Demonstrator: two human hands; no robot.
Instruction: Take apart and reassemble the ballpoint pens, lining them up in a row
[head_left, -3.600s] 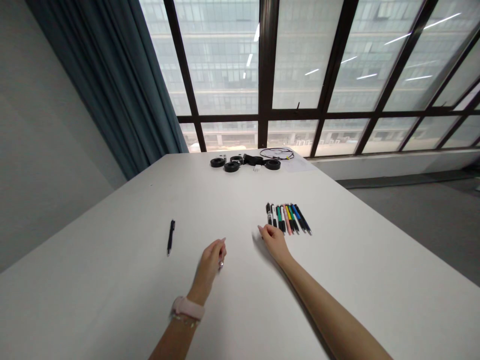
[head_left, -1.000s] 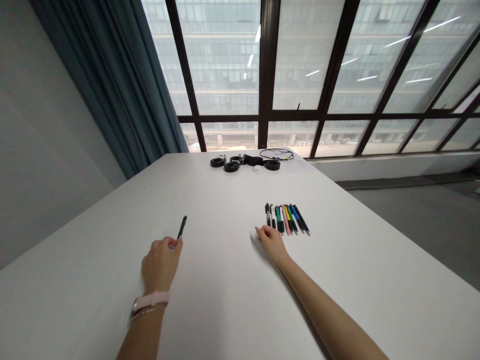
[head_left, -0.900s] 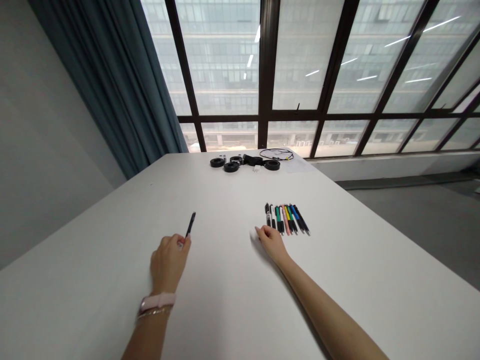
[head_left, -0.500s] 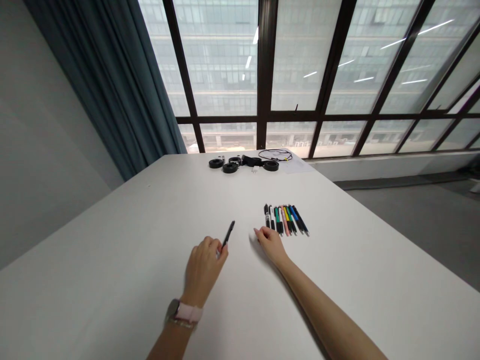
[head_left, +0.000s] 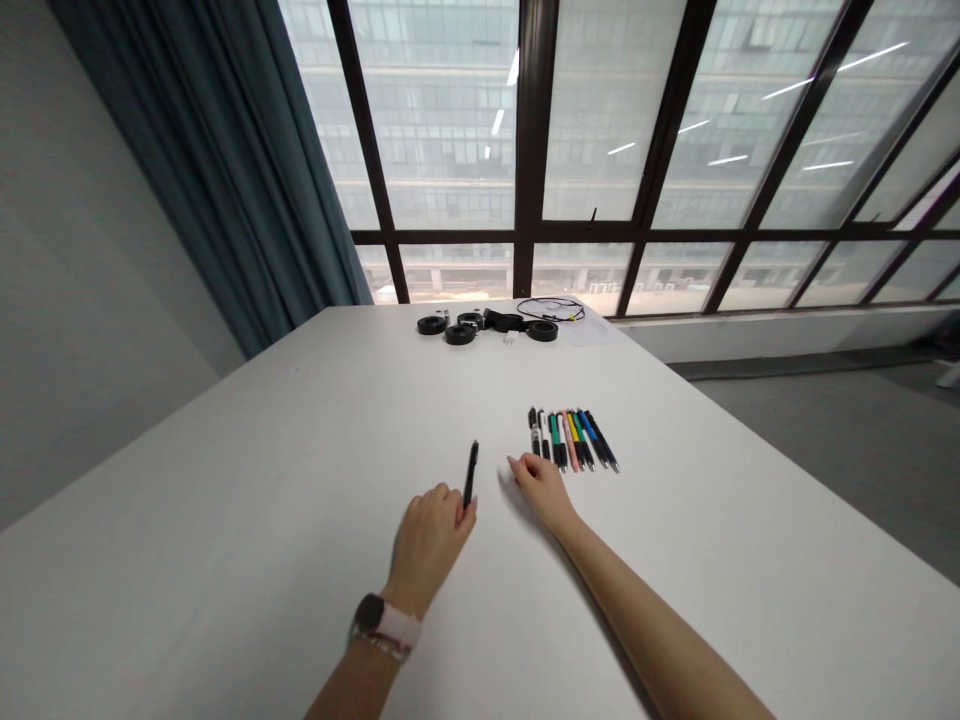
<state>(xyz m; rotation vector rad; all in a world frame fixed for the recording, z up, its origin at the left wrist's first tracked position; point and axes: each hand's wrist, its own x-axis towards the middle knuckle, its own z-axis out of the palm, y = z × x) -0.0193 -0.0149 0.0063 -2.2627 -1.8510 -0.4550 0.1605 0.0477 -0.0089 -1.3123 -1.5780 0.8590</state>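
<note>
My left hand (head_left: 433, 535) is closed on a black pen (head_left: 471, 474) between thumb and fingers, just above the white table (head_left: 225, 560). The pen points away from me, nearly upright in the picture. My right hand (head_left: 541, 487) rests on the table to the right of it, its fingers curled in, and no held thing shows in it. Just beyond this hand lies a row of several pens side by side, among them a black-and-white pen (head_left: 544, 436), a pink pen (head_left: 571, 442) and a blue pen (head_left: 592, 437). My right hand partly covers the row's near left end.
Toward the far end of the table lie several black rolls (head_left: 460, 334), a black cable coil (head_left: 551, 309), a small white item (head_left: 510, 338) and a sheet of paper (head_left: 596, 331). Windows stand behind, with a blue curtain (head_left: 225, 160) at the left.
My left hand has moved a little to the right with the black pen, which has turned more upright in the picture. My right hand and the row of pens have stayed put.
</note>
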